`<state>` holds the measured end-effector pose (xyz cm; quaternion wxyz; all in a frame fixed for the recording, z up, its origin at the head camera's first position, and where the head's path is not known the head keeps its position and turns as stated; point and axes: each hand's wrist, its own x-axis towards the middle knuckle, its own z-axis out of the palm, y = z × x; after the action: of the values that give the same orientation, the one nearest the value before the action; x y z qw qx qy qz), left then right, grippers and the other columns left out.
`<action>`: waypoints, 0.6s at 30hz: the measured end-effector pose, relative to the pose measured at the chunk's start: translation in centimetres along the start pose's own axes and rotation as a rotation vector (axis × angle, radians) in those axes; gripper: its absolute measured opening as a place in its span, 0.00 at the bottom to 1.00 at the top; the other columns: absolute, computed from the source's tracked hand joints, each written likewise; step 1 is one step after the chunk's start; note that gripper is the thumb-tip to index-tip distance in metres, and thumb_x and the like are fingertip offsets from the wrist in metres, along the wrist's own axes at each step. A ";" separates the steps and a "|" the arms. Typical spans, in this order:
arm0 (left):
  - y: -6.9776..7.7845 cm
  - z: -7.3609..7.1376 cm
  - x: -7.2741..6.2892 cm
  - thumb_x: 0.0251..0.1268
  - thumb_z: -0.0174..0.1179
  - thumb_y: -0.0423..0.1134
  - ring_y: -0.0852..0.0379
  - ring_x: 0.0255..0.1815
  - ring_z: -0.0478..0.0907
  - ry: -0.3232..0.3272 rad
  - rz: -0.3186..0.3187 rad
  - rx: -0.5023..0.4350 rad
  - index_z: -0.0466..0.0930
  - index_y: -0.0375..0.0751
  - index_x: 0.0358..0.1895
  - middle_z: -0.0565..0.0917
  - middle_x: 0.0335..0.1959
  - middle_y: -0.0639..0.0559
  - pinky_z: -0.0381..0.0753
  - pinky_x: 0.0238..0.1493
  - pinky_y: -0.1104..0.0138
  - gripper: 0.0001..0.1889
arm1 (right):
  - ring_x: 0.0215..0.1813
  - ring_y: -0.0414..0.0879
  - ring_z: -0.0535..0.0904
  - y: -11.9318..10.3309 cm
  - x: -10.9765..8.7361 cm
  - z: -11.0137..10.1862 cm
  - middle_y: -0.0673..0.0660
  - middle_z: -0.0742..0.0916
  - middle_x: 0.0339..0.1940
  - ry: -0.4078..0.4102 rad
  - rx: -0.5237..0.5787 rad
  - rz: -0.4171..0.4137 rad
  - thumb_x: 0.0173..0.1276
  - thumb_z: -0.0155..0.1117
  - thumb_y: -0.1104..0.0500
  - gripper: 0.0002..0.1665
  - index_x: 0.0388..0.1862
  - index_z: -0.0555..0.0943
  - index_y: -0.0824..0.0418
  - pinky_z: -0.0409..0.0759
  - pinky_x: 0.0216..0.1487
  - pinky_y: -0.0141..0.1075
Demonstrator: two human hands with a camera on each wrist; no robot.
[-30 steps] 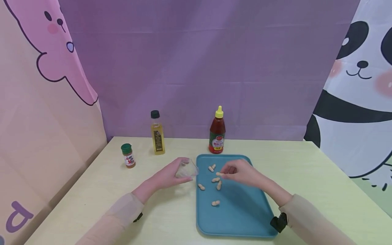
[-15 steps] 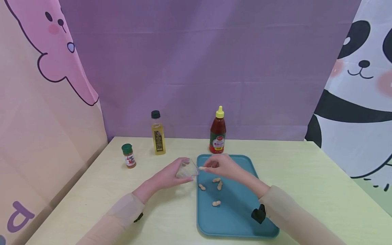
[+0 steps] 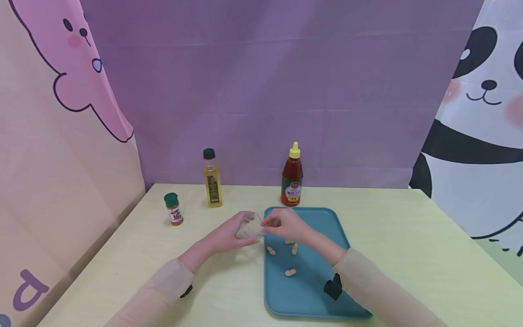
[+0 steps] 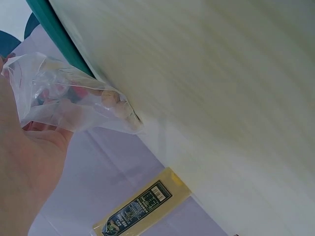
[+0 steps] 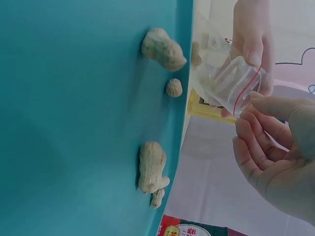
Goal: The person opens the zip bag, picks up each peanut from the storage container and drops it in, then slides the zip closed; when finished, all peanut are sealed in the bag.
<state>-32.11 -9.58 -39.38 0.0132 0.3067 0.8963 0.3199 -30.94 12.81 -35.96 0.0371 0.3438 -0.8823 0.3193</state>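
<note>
The clear zip bag [image 3: 248, 227] is in the left hand [image 3: 222, 236], just beside the left edge of the blue tray [image 3: 316, 295], with some peanuts showing inside it. It looks thin, limp and very light, likely slippery and apt to fold shut, so the rim near the red zip line [image 5: 246, 91] seems the best place to hold. The loose peanuts [image 5: 151, 167] on the tray should be light and dry, with brittle shells that suit a gentle pinch round the middle. Both forearms reach forward over the worktop [image 3: 229, 290]. The left hand grips the bag, its thumb by the mouth; the right hand [image 3: 288, 225] meets it there, fingers bent towards the thumb, though whether it pinches a peanut or the rim cannot be told.
</note>
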 end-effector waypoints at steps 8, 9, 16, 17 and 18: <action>0.1 0.0 0.0 0.58 0.61 0.58 0.56 0.65 0.67 0.007 0.006 0.000 0.56 0.46 0.69 0.68 0.66 0.53 0.71 0.63 0.60 0.40 | 0.33 0.37 0.79 -0.4 -0.1 -0.2 0.52 0.87 0.35 0.010 -0.003 0.017 0.63 0.66 0.57 0.11 0.42 0.84 0.61 0.78 0.34 0.25; 0.0 0.0 0.0 0.58 0.61 0.58 0.56 0.64 0.67 0.008 0.009 -0.002 0.56 0.46 0.69 0.68 0.66 0.52 0.71 0.62 0.60 0.40 | 0.33 0.38 0.79 -0.3 -0.1 -0.3 0.52 0.87 0.35 0.009 -0.004 0.020 0.63 0.65 0.57 0.11 0.42 0.84 0.61 0.78 0.35 0.25; 0.0 0.1 -0.1 0.58 0.62 0.58 0.55 0.64 0.68 0.012 0.024 0.001 0.56 0.44 0.69 0.69 0.65 0.51 0.70 0.63 0.59 0.40 | 0.32 0.39 0.80 0.6 -0.2 -1.0 0.52 0.87 0.34 0.056 0.000 -0.001 0.62 0.66 0.59 0.11 0.41 0.84 0.63 0.79 0.35 0.27; 0.0 0.1 -0.1 0.57 0.62 0.58 0.55 0.64 0.67 0.012 0.020 0.004 0.56 0.44 0.69 0.69 0.66 0.52 0.70 0.63 0.59 0.40 | 0.32 0.39 0.80 0.7 -0.3 -1.1 0.53 0.87 0.34 0.066 -0.002 0.004 0.62 0.66 0.59 0.11 0.41 0.84 0.63 0.79 0.34 0.27; 0.0 0.1 0.0 0.57 0.62 0.58 0.55 0.64 0.67 0.010 0.017 0.006 0.56 0.45 0.69 0.69 0.66 0.52 0.70 0.63 0.60 0.40 | 0.32 0.39 0.80 0.7 -0.3 -1.3 0.52 0.87 0.34 0.074 -0.007 0.015 0.62 0.67 0.59 0.11 0.41 0.84 0.63 0.79 0.34 0.27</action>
<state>-32.07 -9.56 -39.42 0.0050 0.3125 0.8948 0.3187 -31.37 14.15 -35.43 0.0686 0.3250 -0.8840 0.3291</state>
